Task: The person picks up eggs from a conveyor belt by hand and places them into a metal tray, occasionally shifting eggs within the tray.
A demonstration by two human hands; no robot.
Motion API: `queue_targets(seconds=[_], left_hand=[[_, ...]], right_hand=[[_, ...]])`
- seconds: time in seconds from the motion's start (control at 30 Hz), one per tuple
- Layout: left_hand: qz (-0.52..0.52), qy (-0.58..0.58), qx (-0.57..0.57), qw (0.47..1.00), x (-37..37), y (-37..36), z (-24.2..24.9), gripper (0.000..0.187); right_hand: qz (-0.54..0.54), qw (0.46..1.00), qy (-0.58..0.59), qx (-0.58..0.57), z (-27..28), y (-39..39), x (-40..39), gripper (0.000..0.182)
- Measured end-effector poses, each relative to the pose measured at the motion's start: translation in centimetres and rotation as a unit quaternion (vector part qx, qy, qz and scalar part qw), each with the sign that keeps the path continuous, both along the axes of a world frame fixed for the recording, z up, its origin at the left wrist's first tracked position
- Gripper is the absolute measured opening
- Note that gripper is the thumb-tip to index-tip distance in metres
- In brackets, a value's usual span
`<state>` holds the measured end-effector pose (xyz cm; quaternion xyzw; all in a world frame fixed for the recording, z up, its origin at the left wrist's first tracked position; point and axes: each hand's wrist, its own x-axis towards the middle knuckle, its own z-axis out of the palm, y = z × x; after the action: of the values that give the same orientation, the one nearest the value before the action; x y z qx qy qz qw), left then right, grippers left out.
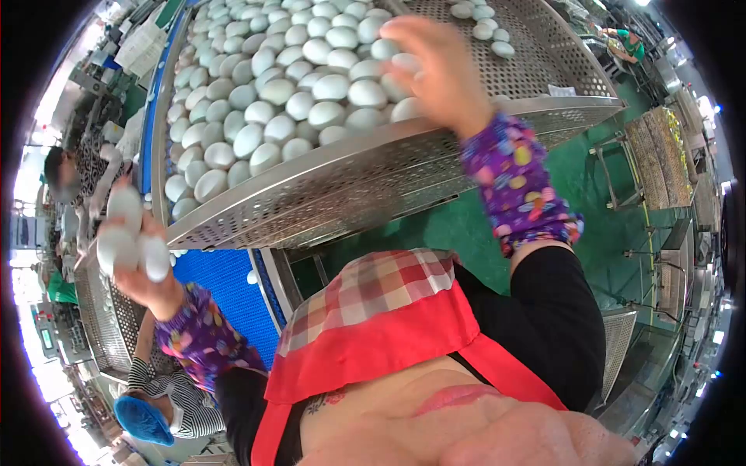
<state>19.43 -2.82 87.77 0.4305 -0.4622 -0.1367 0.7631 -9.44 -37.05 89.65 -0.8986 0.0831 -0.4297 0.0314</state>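
Observation:
Many pale eggs (pixel 287 85) lie packed in a perforated metal tray (pixel 311 186). On the left, beyond the tray's side, my left hand (pixel 144 260) is raised with three eggs (pixel 124 247) held in its fingers. My right hand (pixel 439 70) is over the right part of the egg pile, its fingers spread and slightly blurred, beside the nearest eggs. No egg shows in its grip. A few more eggs (pixel 486 27) lie apart on the tray's right side.
A blue conveyor belt (pixel 217 287) runs below the tray at left. A co-worker in a blue cap (pixel 144 419) is at lower left, another person (pixel 66 171) at far left. Metal racks and a textured board (pixel 657 155) stand at right on green floor.

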Motion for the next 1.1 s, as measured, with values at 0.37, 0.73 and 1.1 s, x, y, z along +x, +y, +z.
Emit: queue_targets(seconds=[0.37,0.73,1.1], left_hand=[[-0.169,-0.508,0.316,0.784,-16.7,-34.9,3.5,0.059],[-0.137,-0.71,0.539,0.432,-20.0,-41.1,-1.0,0.05],[-0.198,-0.804,0.472,0.303,-18.5,-41.6,-2.9,0.043]], right_hand=[[-0.334,0.909,0.021,0.248,-4.6,-12.9,-8.0,0.062],[-0.341,0.904,0.041,0.254,-1.5,-10.1,-5.4,0.063],[-0.324,0.907,0.093,0.252,-2.5,-10.8,-5.0,0.058]])
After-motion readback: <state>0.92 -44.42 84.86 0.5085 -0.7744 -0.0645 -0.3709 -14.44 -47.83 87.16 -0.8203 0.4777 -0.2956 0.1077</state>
